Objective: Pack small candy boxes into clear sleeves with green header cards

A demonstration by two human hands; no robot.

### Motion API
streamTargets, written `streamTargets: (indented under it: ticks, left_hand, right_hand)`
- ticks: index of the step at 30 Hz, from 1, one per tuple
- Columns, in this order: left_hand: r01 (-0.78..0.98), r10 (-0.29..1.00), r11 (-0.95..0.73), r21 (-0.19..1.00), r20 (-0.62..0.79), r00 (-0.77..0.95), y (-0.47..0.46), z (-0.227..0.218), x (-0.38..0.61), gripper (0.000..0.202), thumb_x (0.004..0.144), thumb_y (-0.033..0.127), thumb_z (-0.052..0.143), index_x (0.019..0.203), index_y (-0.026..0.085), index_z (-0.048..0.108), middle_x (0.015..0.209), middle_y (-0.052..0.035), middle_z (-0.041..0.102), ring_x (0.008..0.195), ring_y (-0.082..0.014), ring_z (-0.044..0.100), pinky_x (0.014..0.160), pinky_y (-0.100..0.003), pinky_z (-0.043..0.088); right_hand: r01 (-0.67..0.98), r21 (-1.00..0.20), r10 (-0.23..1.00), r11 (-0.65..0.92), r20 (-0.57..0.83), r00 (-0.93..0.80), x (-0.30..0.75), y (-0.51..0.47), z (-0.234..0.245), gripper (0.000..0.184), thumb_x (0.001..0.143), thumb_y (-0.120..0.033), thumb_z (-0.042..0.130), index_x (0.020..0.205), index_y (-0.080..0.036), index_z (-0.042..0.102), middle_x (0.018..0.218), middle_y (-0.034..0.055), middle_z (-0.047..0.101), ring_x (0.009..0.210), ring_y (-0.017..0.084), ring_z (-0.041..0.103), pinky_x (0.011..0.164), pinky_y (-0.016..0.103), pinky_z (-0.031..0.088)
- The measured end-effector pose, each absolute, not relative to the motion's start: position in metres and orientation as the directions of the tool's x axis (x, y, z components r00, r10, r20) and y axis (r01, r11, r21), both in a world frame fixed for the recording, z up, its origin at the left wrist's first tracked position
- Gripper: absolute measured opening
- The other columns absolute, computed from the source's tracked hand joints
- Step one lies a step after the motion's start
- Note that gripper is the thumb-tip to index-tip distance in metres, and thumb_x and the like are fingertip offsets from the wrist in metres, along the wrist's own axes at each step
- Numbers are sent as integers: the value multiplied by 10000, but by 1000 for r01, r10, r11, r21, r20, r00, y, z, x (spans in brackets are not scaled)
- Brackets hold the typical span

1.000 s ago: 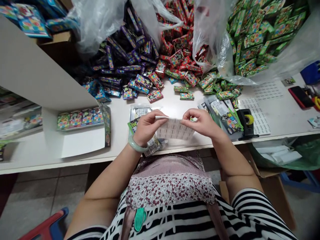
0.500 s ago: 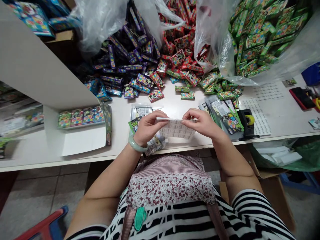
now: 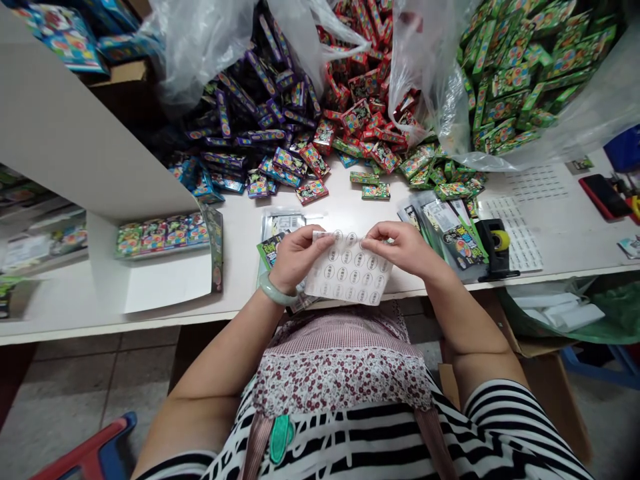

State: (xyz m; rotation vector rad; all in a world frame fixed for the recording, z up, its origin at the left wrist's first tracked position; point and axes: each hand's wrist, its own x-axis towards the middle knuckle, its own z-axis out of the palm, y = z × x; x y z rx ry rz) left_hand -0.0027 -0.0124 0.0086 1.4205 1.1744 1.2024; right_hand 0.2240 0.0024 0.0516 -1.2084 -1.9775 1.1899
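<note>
A white sheet of round printed stickers (image 3: 349, 275) hangs between my hands over the table's front edge, its printed face towards me. My left hand (image 3: 299, 257), with a pale green bangle at the wrist, pinches the sheet's upper left corner. At the upper right, my right hand (image 3: 400, 245) grips the sheet between thumb and fingers. Beneath and behind my left hand lie plastic packets with printed cards (image 3: 273, 251), partly hidden by the hand and the sheet.
Purple boxes (image 3: 250, 137), red boxes (image 3: 367, 120) and green boxes (image 3: 515, 80) spill from plastic bags at the back. A tape dispenser (image 3: 495, 250) stands right, beside more packets (image 3: 457, 240) and sticker sheets (image 3: 523, 237). An open carton (image 3: 170, 283) holding small boxes lies left.
The sticker sheet has tilted down and opened out, so its rows of printed circles now face me. Both hands keep their hold with little movement.
</note>
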Motion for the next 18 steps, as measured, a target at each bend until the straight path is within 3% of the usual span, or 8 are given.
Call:
streamTargets:
  ticks: [7,12,18]
  left_hand:
    - [83,982,-157,984,147,120,-14,15,0,291,758,427,763,674,187,620,643,15,562,619,-111,493,578,-243,420]
    - [109,989,-86,990,71,128,-16,13,0,342,792,428,719,599,181,582,584,21,517,567,-102,442,525,-241,371]
    - [59,992,-114,992,110,63,-16,11,-1,260,782,414,723,703,191,614,679,10,564,644,-116,501,589,-249,426]
  right_hand:
    - [422,-880,876,219,-13,-481,222,3,50,212,799,-385,653,790,-173,658,788,22,674,744,140,568,709,276,422]
    - [408,-903,866,132,-96,-491,221,3,45,262,812,-425,625,772,-168,654,719,7,647,668,122,543,636,257,406]
    - [392,-917,870,77,-131,-476,222,3,40,278,787,-439,651,768,-161,662,700,9,642,641,115,532,605,251,402]
